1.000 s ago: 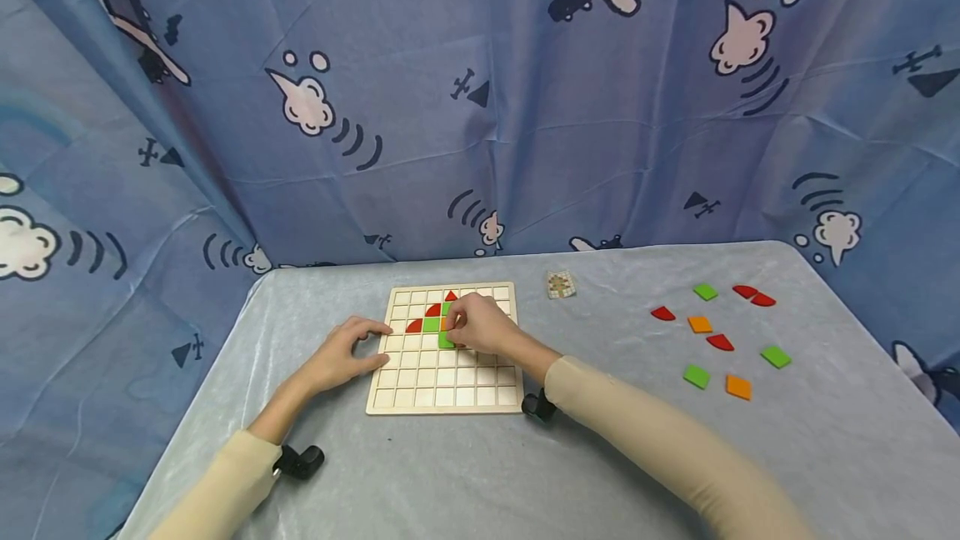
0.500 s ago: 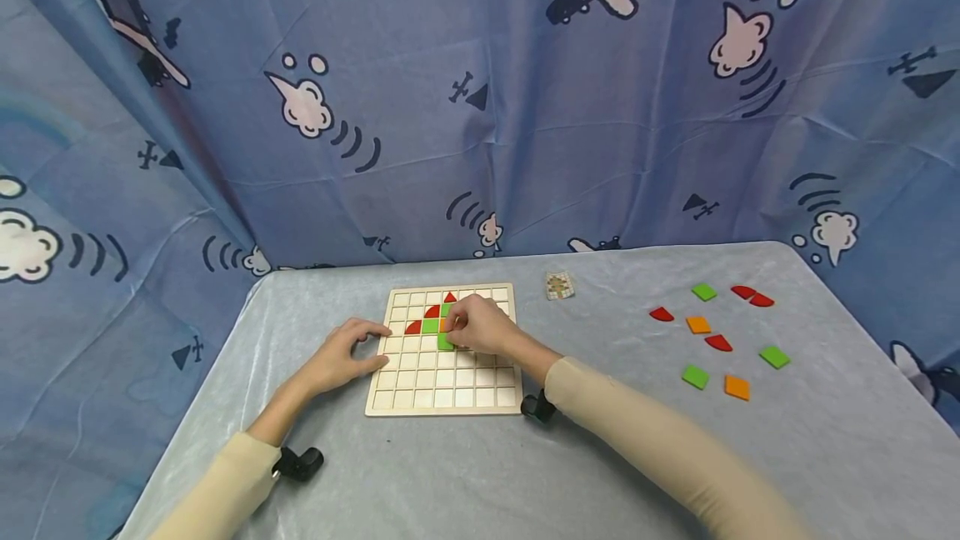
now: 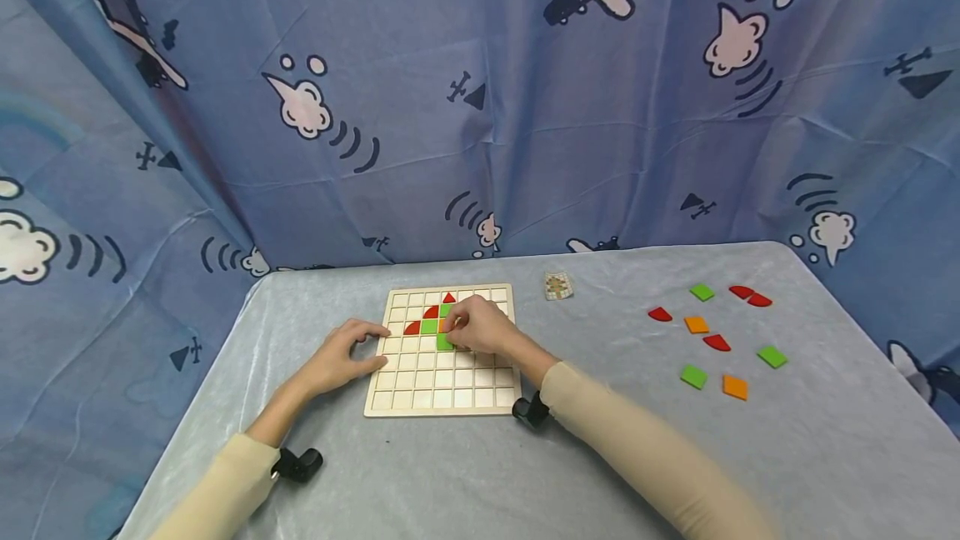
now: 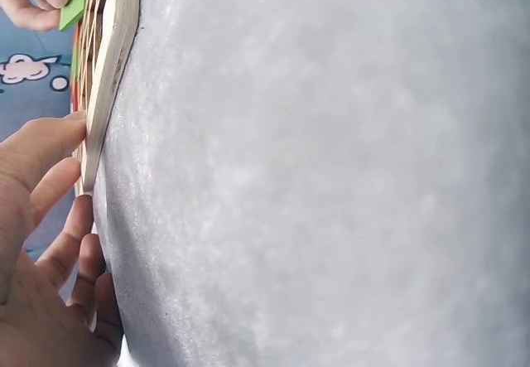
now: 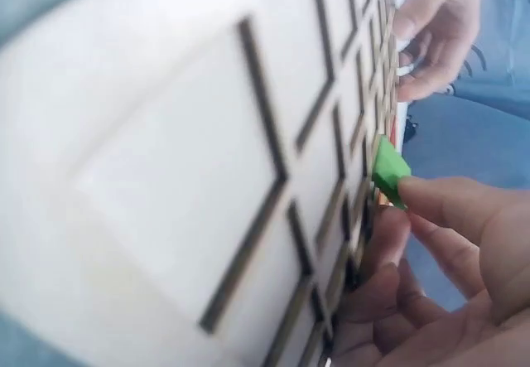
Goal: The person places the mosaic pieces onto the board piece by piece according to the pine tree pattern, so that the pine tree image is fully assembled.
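Observation:
A pale wooden grid board [image 3: 420, 398] lies on the grey cloth. My right hand [image 3: 480, 325] pinches a green square tile [image 3: 444, 342] between thumb and fingers, over the board's middle. In the right wrist view this green tile [image 5: 389, 170] stands tilted against the grid. Beside it on the board are a red triangle [image 3: 448, 297], red quarter circles [image 3: 412, 328], green squares [image 3: 429, 326] and a partly covered orange piece [image 3: 442, 325]. My left hand [image 3: 337, 357] touches the board's left edge with spread thumb and fingers; the right hand hides some cells.
Loose pieces lie to the right: red quarter circles [image 3: 717, 342], green squares [image 3: 693, 376] and orange squares [image 3: 735, 387]. A small patterned card [image 3: 558, 285] lies behind the board's right corner. A blue printed curtain [image 3: 405, 157] hangs behind the table.
My right wrist and forearm have shifted slightly left, while the fingers stay at the green tile. The left hand and board hold their place; the head view has drifted a little.

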`<state>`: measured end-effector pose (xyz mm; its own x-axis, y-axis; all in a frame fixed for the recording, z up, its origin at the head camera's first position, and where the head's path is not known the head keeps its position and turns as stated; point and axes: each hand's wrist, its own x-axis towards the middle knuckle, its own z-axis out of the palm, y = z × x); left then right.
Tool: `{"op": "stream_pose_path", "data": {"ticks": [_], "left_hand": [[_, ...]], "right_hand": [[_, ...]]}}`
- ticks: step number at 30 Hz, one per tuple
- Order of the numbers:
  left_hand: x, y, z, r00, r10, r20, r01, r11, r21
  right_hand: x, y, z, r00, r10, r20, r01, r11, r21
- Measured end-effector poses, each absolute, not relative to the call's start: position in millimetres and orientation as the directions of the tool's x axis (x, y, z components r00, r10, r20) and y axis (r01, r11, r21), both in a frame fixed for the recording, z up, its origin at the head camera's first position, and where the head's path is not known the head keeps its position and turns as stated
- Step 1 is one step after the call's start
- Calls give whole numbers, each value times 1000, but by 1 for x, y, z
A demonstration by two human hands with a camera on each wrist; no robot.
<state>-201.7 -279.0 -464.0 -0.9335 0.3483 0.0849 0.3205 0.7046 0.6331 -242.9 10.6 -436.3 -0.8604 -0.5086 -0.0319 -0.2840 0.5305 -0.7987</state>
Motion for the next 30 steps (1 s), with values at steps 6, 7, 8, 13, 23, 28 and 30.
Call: {"op": "stream_pose_path", "data": {"ticks": [6, 7, 8, 13, 23, 28, 30], "left_hand": [[-203, -280, -465, -933, 349, 87, 322, 701, 637], [-203, -280, -465, -933, 349, 88, 322, 700, 638], [-203, -280, -465, -932, 350, 89, 323, 699, 638], [-203, -280, -465, -932, 352, 89, 324, 698, 638], [-203, -280, -464, -935, 344, 86, 317, 701, 638], [-202, -280, -464, -937, 340, 84, 313, 705, 636], [-202, -279, -464, -936, 340, 86, 315, 704, 637]], "right_hand": [[-244, 10, -434, -862, -505, -44, -279, 545, -790], [-244, 10, -434, -861, -506, -41, -283, 545, -790], [-244, 10, -433, -861, -508, -39, -283, 540, -793], [-243, 11, -432, -862, -501, -74, -235, 523, -819], [-241, 8, -434, -878, -475, -53, -232, 519, -823], [-238, 7, -437, -895, -446, -34, -229, 522, -822], [-237, 7, -437, -900, -435, -32, -225, 526, -820]]}}
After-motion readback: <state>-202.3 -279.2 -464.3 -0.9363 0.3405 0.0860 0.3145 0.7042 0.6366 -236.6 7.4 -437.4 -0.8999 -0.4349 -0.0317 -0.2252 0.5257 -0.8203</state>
